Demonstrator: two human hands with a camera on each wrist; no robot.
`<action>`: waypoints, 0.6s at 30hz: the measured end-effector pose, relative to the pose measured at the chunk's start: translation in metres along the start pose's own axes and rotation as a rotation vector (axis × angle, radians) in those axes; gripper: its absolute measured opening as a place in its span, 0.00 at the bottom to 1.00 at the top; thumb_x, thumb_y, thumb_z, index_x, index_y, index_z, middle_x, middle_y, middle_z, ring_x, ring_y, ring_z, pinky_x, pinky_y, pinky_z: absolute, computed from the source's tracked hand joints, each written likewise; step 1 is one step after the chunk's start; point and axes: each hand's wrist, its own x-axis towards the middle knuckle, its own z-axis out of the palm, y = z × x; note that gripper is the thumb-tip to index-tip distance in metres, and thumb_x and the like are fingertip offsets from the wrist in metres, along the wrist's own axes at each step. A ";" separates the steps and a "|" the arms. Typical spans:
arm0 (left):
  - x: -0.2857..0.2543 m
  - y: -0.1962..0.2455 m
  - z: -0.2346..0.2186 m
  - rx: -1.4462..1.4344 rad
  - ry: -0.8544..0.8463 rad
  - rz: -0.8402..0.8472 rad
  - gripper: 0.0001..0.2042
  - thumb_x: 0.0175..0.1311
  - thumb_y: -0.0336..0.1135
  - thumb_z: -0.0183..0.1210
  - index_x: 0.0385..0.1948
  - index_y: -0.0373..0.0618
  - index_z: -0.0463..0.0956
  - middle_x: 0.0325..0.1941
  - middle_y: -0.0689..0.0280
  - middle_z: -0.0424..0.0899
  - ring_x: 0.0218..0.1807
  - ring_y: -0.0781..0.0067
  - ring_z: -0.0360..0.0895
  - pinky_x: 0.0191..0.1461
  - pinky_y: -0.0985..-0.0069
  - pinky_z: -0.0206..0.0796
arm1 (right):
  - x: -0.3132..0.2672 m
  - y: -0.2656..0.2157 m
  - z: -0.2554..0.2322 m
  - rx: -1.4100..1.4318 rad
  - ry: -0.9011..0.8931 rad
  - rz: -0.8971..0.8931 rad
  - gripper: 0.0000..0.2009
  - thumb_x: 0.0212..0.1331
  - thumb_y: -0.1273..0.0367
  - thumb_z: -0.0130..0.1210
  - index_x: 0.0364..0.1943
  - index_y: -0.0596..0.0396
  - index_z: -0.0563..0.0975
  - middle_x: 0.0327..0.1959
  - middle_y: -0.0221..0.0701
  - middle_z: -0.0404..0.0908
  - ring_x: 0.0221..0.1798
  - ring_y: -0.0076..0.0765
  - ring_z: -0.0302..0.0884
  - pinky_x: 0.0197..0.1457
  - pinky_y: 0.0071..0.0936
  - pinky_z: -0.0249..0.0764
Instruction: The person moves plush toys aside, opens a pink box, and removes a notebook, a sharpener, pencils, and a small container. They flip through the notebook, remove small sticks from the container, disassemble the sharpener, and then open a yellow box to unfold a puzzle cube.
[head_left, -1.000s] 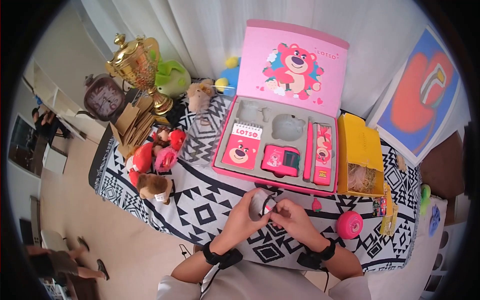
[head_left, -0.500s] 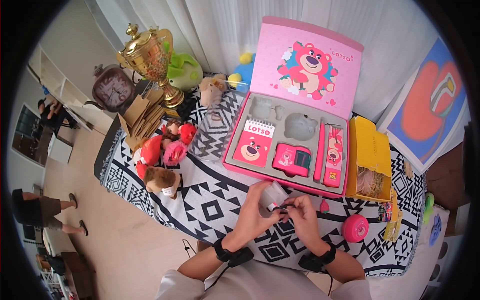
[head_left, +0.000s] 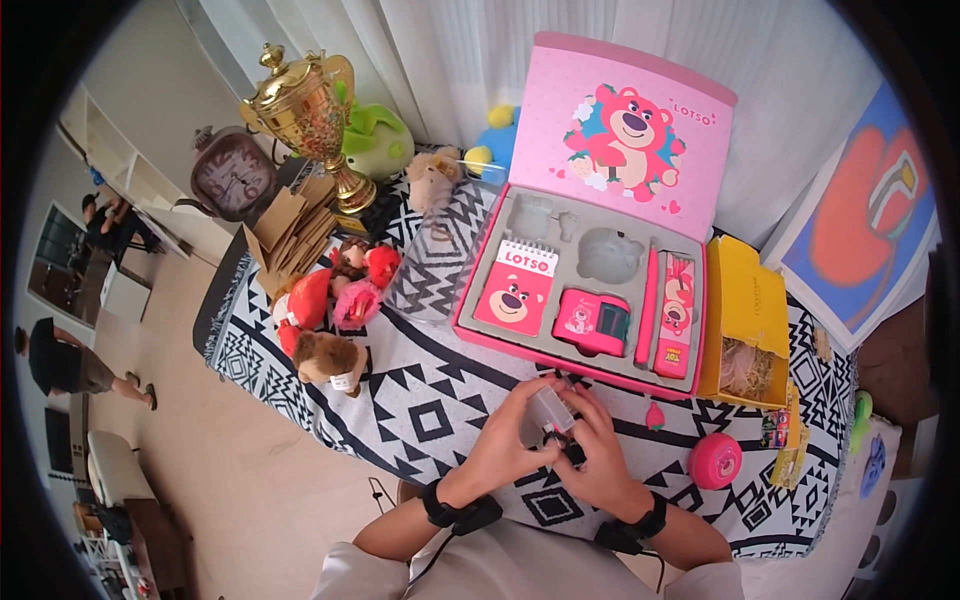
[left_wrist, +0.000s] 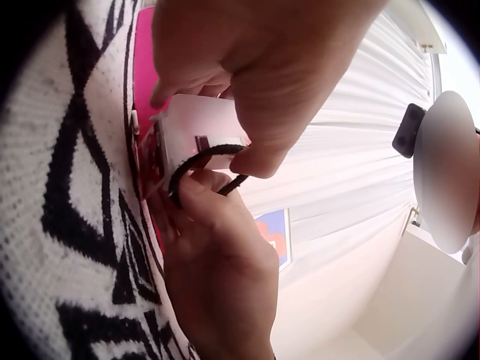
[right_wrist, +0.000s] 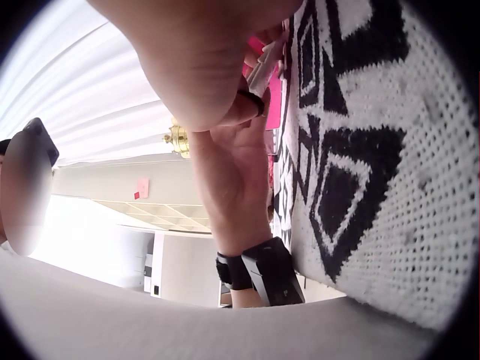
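Observation:
Both hands meet over the cloth in front of the pink gift box (head_left: 470,322). Between them is a small frosted, see-through plastic box (head_left: 551,410). My left hand (head_left: 503,440) grips it from the left, fingers along its far side. A loop of black cord (left_wrist: 201,156) curves over its near end, with the left thumb touching it. My right hand (head_left: 602,455) pinches the loop beside the plastic box, and its fingers reach up along the right side. In the right wrist view the left hand (right_wrist: 238,169) partly shows, while most of the plastic box is hidden.
The gift box's grey insert holds a notepad (head_left: 513,295), a pink sharpener-like piece (head_left: 592,320) and slim boxes. A yellow box (head_left: 735,315), a round pink case (head_left: 715,460) and a strawberry charm (head_left: 655,415) lie rightward. Plush toys (head_left: 330,358) and a trophy (head_left: 310,115) stand left.
The plastic box has turned more upright between the hands. Right fingers have spread from its near end up along its right side. The head view has shifted slightly; a background person has walked on.

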 end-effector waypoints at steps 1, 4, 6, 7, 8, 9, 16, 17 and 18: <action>-0.001 -0.004 0.001 -0.037 0.003 0.034 0.37 0.46 0.21 0.63 0.64 0.44 0.61 0.64 0.59 0.70 0.67 0.63 0.67 0.71 0.64 0.57 | 0.000 -0.003 -0.001 0.034 0.001 0.007 0.10 0.48 0.76 0.61 0.32 0.60 0.71 0.64 0.47 0.66 0.70 0.62 0.57 0.70 0.51 0.57; -0.003 -0.006 0.003 -0.118 0.020 0.120 0.38 0.45 0.20 0.63 0.64 0.42 0.60 0.64 0.57 0.69 0.69 0.60 0.65 0.71 0.63 0.56 | -0.001 -0.006 -0.002 0.134 0.011 0.023 0.11 0.49 0.78 0.60 0.34 0.61 0.70 0.65 0.48 0.65 0.71 0.64 0.56 0.70 0.50 0.57; -0.001 -0.008 0.010 -0.296 0.036 0.195 0.38 0.43 0.19 0.61 0.63 0.42 0.60 0.63 0.56 0.69 0.72 0.57 0.61 0.72 0.63 0.53 | -0.002 -0.007 -0.005 0.186 0.029 0.033 0.11 0.50 0.78 0.60 0.35 0.61 0.69 0.66 0.48 0.64 0.72 0.64 0.55 0.70 0.49 0.57; 0.002 -0.006 0.012 -0.302 0.022 0.198 0.38 0.43 0.19 0.61 0.63 0.42 0.60 0.63 0.56 0.69 0.72 0.57 0.61 0.72 0.63 0.53 | -0.003 -0.009 -0.006 0.235 0.028 0.034 0.12 0.51 0.79 0.59 0.37 0.62 0.69 0.67 0.49 0.63 0.73 0.64 0.55 0.70 0.47 0.58; 0.004 -0.003 0.013 -0.264 0.020 0.277 0.38 0.43 0.19 0.61 0.63 0.42 0.60 0.63 0.56 0.68 0.72 0.57 0.61 0.73 0.62 0.52 | -0.004 -0.011 -0.007 0.285 0.029 0.036 0.12 0.52 0.79 0.59 0.38 0.62 0.68 0.68 0.50 0.62 0.73 0.64 0.54 0.69 0.45 0.59; 0.005 -0.001 0.015 -0.226 0.018 0.353 0.38 0.43 0.18 0.61 0.63 0.42 0.60 0.63 0.56 0.68 0.72 0.56 0.61 0.74 0.62 0.50 | -0.006 -0.011 -0.005 0.278 0.040 0.045 0.12 0.52 0.79 0.59 0.38 0.62 0.68 0.68 0.50 0.62 0.73 0.64 0.54 0.69 0.45 0.59; 0.015 -0.003 0.020 -0.242 0.014 0.304 0.36 0.44 0.23 0.63 0.62 0.42 0.62 0.64 0.57 0.68 0.76 0.50 0.53 0.75 0.57 0.46 | -0.006 -0.008 -0.003 0.385 0.082 0.189 0.14 0.51 0.79 0.58 0.41 0.63 0.67 0.70 0.56 0.55 0.75 0.65 0.48 0.71 0.45 0.56; 0.014 -0.001 0.020 -0.236 0.016 0.336 0.38 0.39 0.17 0.59 0.62 0.43 0.63 0.64 0.57 0.68 0.75 0.49 0.54 0.74 0.58 0.48 | -0.007 -0.007 -0.002 0.328 0.091 0.165 0.14 0.50 0.80 0.58 0.40 0.62 0.67 0.71 0.55 0.55 0.75 0.67 0.47 0.72 0.47 0.53; 0.014 0.000 0.019 -0.201 0.026 0.342 0.38 0.38 0.18 0.61 0.61 0.43 0.65 0.62 0.57 0.69 0.73 0.47 0.57 0.74 0.57 0.49 | -0.009 -0.007 -0.001 0.273 0.099 0.145 0.14 0.49 0.80 0.58 0.40 0.62 0.68 0.71 0.54 0.54 0.75 0.68 0.46 0.73 0.50 0.51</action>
